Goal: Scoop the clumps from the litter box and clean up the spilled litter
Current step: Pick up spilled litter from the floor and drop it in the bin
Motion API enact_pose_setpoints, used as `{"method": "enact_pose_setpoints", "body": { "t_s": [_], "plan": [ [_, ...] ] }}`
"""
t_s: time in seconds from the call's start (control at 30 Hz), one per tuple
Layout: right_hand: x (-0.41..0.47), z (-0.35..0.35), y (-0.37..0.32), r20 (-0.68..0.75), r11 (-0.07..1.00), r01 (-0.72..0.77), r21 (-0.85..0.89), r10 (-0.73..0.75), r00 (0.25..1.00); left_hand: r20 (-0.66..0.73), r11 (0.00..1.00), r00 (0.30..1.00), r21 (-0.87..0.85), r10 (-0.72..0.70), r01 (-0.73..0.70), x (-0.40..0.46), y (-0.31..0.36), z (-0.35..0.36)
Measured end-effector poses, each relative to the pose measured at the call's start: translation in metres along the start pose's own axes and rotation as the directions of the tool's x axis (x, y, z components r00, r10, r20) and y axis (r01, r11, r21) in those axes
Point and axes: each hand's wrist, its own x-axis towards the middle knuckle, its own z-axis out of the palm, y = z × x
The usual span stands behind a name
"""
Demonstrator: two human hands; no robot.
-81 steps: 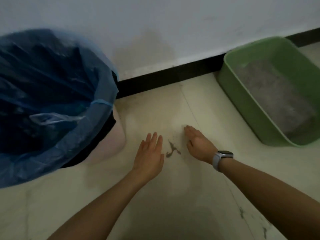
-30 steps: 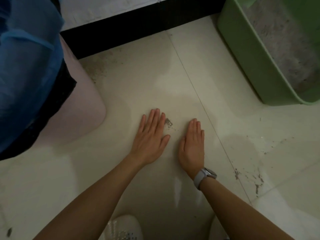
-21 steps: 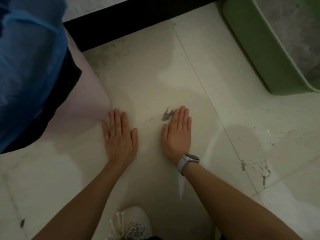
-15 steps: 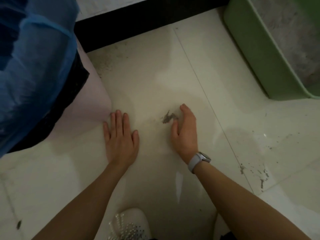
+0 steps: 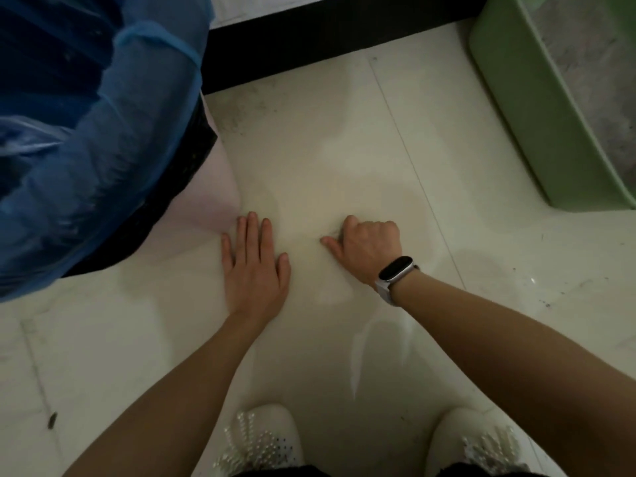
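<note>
Right hand (image 5: 370, 251): fingers curled over a little litter (image 5: 334, 232) on the floor (image 5: 344, 160).
Left hand (image 5: 254, 266): flat, fingers straight, just left of it.
Bin (image 5: 103, 125): beyond the left hand.

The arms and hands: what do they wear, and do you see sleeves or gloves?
Both forearms are bare, with no sleeves and no gloves. The left hand wears nothing. The right hand has a smartwatch at the wrist: dark oblong face, pale grey strap.
</note>
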Motion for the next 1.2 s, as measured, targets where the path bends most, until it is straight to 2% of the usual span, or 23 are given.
{"method": "enact_pose_setpoints", "body": {
  "t_s": [0.07,0.2,0.3,0.4,0.43,0.5,0.6,0.63,0.73,0.8,0.87,0.93,1.07,1.2],
  "plan": [
    [0.003,0.000,0.002,0.028,1.000,-0.010,0.010,0.010,1.000,-0.003,1.000,1.000,0.002,0.003,-0.003,0.000,0.000,0.000],
    [0.003,0.006,0.001,-0.017,0.988,-0.061,-0.144,0.059,0.998,0.002,1.000,1.000,-0.011,-0.004,0.004,0.000,0.001,-0.001],
    [0.007,0.013,-0.002,-0.008,0.991,0.033,-0.132,-0.034,0.999,0.029,0.999,1.000,-0.046,-0.010,0.012,0.001,0.003,-0.007],
    [-0.003,-0.008,-0.009,0.032,0.980,-0.012,-0.199,0.019,0.999,0.037,0.996,0.999,-0.089,-0.015,0.018,0.002,0.004,-0.012],
    [-0.002,0.000,-0.009,0.021,0.982,0.040,-0.186,-0.036,0.999,0.031,0.995,0.999,-0.104,-0.008,0.011,0.003,0.004,-0.013],
    [0.002,0.007,-0.007,0.050,0.993,0.114,-0.021,-0.113,0.992,0.015,0.993,0.999,-0.117,0.034,-0.032,0.004,0.003,-0.015],
    [0.000,-0.005,0.001,0.027,0.994,0.107,-0.006,-0.106,0.994,-0.023,0.983,0.989,-0.112,0.147,-0.148,0.004,0.004,-0.016],
    [-0.002,-0.008,0.006,0.025,0.995,0.084,0.054,-0.085,0.996,-0.042,0.975,0.982,-0.117,0.185,-0.188,0.005,0.005,-0.016],
    [-0.014,-0.015,0.029,-0.019,0.966,-0.061,0.250,0.068,0.997,-0.022,0.954,0.961,-0.116,0.274,-0.275,0.013,0.015,-0.015],
    [-0.024,-0.016,0.044,-0.054,0.930,-0.172,0.326,0.199,0.978,0.065,0.944,0.945,-0.105,0.321,-0.314,0.022,0.026,-0.016],
    [-0.034,-0.012,0.056,-0.055,0.880,-0.252,0.403,0.298,0.953,0.148,0.943,0.932,-0.080,0.332,-0.324,0.032,0.038,-0.014],
    [-0.042,-0.008,0.065,-0.037,0.845,-0.298,0.444,0.350,0.936,0.167,0.945,0.931,-0.076,0.326,-0.317,0.039,0.049,-0.011],
    [-0.046,-0.004,0.068,0.016,0.793,-0.352,0.497,0.397,0.918,0.115,0.870,0.869,-0.188,0.480,-0.456,0.041,0.069,-0.007],
    [-0.045,0.002,0.067,0.040,0.763,-0.373,0.528,0.416,0.908,-0.075,0.809,0.834,-0.211,0.546,-0.549,0.026,0.069,0.000]
  ]
}}
